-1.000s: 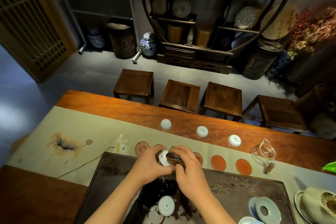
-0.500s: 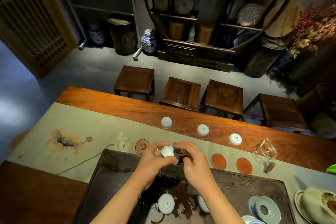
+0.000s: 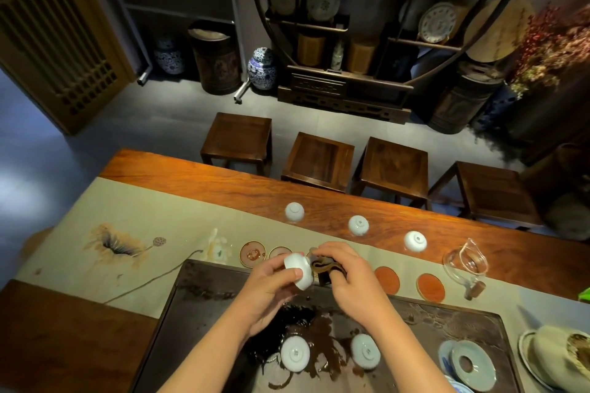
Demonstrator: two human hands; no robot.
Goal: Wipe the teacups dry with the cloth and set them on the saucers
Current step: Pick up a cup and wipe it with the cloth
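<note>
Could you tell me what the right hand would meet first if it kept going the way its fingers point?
Probably the teacup in the left hand: the right hand presses the cloth toward it.

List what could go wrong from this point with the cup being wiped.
The left hand holds the teacup tilted on its side above the tea tray while the right hand works the cloth; a slip might drop it onto the two cups below. The tray looks wet, so a dangling cloth could soak up liquid.
</note>
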